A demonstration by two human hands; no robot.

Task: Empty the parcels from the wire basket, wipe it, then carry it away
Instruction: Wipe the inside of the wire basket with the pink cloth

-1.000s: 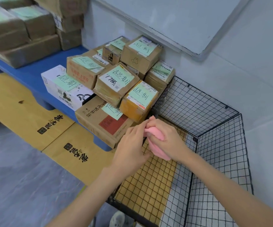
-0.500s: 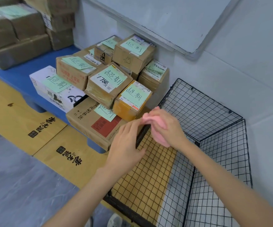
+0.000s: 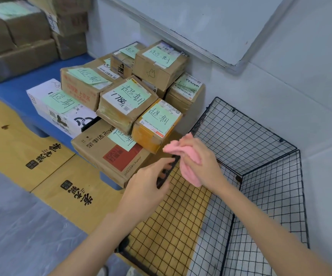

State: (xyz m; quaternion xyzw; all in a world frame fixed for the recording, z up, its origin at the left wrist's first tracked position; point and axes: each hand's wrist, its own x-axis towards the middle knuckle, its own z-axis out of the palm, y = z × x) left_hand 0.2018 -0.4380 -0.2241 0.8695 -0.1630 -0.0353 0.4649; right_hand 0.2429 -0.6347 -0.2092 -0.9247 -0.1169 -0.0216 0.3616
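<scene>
Black wire basket [image 3: 240, 136] sits on the floor in a corner, its far and right sides close to the white wall [image 3: 280, 86]. Its left rim is just beside stacked parcels [image 3: 125, 104] on a blue pallet [image 3: 21, 90]. Open grey floor [image 3: 21, 236] lies near left. Left hand [image 3: 149, 184] reaches forward and grips the left rim, fingers curled over the wire. Right hand [image 3: 203, 162] clasps a pink cloth [image 3: 190, 174], pressing it on the same rim.
</scene>
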